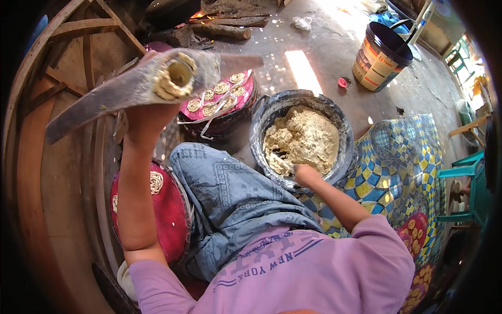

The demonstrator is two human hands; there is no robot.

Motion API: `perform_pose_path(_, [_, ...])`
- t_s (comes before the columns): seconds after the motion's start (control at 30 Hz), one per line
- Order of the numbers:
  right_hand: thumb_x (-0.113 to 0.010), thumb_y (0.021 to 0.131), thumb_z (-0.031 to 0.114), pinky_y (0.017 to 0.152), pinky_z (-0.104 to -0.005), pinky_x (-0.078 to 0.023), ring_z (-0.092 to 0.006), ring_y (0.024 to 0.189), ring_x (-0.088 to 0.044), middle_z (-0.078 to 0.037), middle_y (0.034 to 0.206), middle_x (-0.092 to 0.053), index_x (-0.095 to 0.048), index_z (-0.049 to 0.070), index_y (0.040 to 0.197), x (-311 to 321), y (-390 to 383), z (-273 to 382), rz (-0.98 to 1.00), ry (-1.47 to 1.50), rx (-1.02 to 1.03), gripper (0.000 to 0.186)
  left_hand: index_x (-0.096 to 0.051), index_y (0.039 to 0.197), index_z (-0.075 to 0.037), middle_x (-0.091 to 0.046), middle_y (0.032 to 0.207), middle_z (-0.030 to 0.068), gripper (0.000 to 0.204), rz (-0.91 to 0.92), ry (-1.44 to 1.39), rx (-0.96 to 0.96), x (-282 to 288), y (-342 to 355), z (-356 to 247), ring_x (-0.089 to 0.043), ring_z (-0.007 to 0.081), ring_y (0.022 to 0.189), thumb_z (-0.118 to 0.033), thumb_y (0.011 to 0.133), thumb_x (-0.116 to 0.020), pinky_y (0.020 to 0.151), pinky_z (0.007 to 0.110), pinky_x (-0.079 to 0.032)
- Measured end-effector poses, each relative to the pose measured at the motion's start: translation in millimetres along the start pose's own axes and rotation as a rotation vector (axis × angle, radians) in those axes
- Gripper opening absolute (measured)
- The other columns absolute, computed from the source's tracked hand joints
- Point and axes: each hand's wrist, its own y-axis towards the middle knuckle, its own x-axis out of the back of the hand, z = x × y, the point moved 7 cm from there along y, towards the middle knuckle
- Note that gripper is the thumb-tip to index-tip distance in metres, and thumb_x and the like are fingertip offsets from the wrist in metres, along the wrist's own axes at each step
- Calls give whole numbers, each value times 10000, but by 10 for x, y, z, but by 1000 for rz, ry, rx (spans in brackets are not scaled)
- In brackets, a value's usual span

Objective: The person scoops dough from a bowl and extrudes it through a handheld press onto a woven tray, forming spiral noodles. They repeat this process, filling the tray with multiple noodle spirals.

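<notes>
A rustic home food workshop: wood fire point(219, 21) on bare concrete floor point(334, 57), dough tub point(261, 125), woven trays point(172, 209)

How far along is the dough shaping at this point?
Done: about eight coiled spirals lie on the far red tray, and one or two on the near red tray. In hand: the left hand holds up a dough-caked press tube, its open end showing, while the right hand reaches into the grey basin. Left: the basin's dough still fills it, and the near tray is mostly bare.
</notes>
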Motion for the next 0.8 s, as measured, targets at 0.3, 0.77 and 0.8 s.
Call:
perform_pose_path(0.3, [-504,878,214,745,-476,-512,-424,836,-642,-230,898,-672,-629,28,1037,173,-464,-3,8,96,191,275,-573,833,-115,-553,781,60,162,128,-139,-68,-456,-279,-384,-603,237,712,-211,744,-669,599,358,-498])
perform_pose_path(0.77, [-570,969,231,401,-212,-328,-48,450,-419,10,579,-491,-558,51,1311,2508,-1556,716,563,853,489,387,-611,832,-133,-554,749,64,134,138,-253,-100,-693,-320,-667,-605,237,682,-242,754,-623,572,358,-495])
perform_pose_path(0.8, [-561,970,228,407,-216,-336,-53,455,-427,4,579,-496,-572,54,1295,2612,-1496,778,412,663,487,368,-579,785,-129,-544,729,66,136,162,-257,-72,-695,-293,-681,-599,241,677,-249,742,-628,565,360,-488])
